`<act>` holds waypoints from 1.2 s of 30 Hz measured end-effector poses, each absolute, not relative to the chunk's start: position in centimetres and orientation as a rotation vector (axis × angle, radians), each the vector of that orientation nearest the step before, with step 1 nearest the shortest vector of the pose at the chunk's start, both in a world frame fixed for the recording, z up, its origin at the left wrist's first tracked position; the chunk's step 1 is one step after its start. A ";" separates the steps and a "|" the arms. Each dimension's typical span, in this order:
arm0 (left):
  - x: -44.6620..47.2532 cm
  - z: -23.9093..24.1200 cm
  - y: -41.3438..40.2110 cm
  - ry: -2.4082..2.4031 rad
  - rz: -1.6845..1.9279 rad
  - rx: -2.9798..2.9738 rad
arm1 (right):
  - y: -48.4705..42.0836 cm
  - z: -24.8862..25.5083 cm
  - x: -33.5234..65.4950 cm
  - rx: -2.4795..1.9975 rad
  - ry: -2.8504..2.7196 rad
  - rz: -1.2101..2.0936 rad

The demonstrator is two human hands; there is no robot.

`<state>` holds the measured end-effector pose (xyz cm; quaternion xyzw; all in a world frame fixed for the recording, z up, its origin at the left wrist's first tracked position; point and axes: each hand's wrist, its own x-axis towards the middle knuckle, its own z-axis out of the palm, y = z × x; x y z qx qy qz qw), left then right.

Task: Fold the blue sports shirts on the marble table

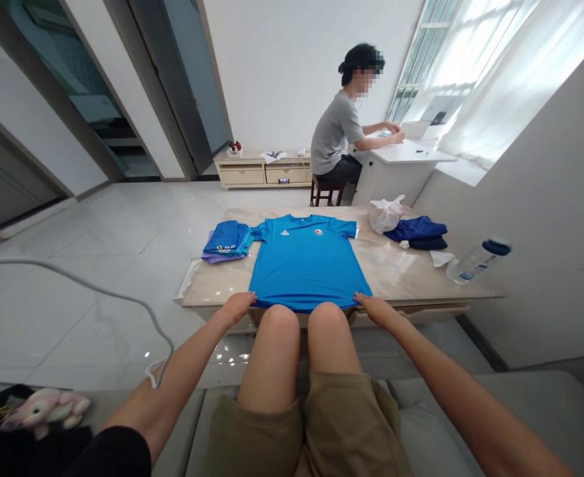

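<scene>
A bright blue T-shirt (304,262) lies spread flat, front up, on the low marble-topped table (396,268) in front of my knees. My left hand (238,306) rests on the shirt's near left hem corner, fingers closed on the cloth edge. At the near right hem corner my right hand (374,307) grips the fabric the same way. Both arms stretch forward past my knees.
Folded blue and purple clothes (227,242) lie left of the shirt. A white plastic bag (385,213), a dark navy folded pile (418,232) and a lying plastic bottle (475,262) occupy the right side. A person (339,136) sits at a white desk beyond. A cable (97,291) runs at left.
</scene>
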<state>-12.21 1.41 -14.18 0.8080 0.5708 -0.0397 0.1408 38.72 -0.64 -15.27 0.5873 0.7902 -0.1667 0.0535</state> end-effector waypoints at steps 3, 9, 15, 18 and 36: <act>-12.5 -13.8 0.7 1.595 -0.198 2.303 | -1.9 -15.1 40.0 1.751 2.384 -0.627; -12.8 -12.9 3.7 1.484 0.043 2.146 | 3.0 -13.7 42.8 1.964 2.268 -0.653; -7.5 -15.9 8.4 1.779 0.187 2.178 | 9.2 -16.5 35.5 2.179 2.412 -0.433; -4.5 -18.8 10.1 1.931 0.148 2.190 | 10.9 -19.9 32.5 2.304 2.368 -0.344; -0.7 -18.2 14.3 2.046 -0.184 2.243 | 10.8 -22.8 33.5 2.404 2.255 -0.138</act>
